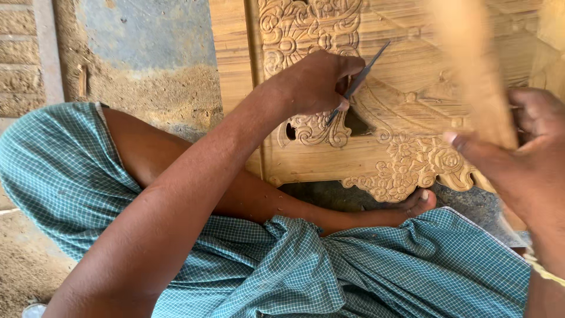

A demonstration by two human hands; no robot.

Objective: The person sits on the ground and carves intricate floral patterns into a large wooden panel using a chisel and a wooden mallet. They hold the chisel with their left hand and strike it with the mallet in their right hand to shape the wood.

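Hands: left (318, 82) gripping chisel (359, 79), right (524, 147) clutching mallet (471, 65)

Carved panel (376, 118) lies ahead of the crossed legs, foot (412, 205) at its near edge. Left hand (318, 82) on panel centre, chisel (358, 79) tip against the carving. Right hand (518, 153) at right, mallet (471, 65) above panel.

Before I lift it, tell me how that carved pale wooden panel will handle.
The carved pale wooden panel looks thick and solid, so probably stiff and heavy. Its pierced floral edge seems thin, likely to chip if knocked. Leaning on the ground, it may tip.
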